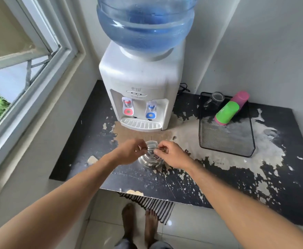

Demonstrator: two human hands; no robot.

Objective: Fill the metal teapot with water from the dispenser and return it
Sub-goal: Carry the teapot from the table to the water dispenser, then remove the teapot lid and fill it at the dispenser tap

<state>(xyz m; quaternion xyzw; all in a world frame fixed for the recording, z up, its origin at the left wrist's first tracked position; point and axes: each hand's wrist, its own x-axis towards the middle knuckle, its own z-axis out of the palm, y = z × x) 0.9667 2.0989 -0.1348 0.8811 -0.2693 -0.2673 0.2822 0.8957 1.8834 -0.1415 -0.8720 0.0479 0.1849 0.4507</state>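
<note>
Both hands, left hand (129, 151) and right hand (171, 154), pinch the teapot (150, 159) handle before the dispenser (141, 83); next, probably lift it under a tap.

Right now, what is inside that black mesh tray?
The black mesh tray holds stacked pink and green cups lying tilted, and a clear glass at its back. Whatever sits under the cups is covered.

Only legible mark: "TD" with a small emblem to its left, printed grey on the white water dispenser (141, 76) front panel, at 12 o'clock above the two taps. No other readable text.
</note>
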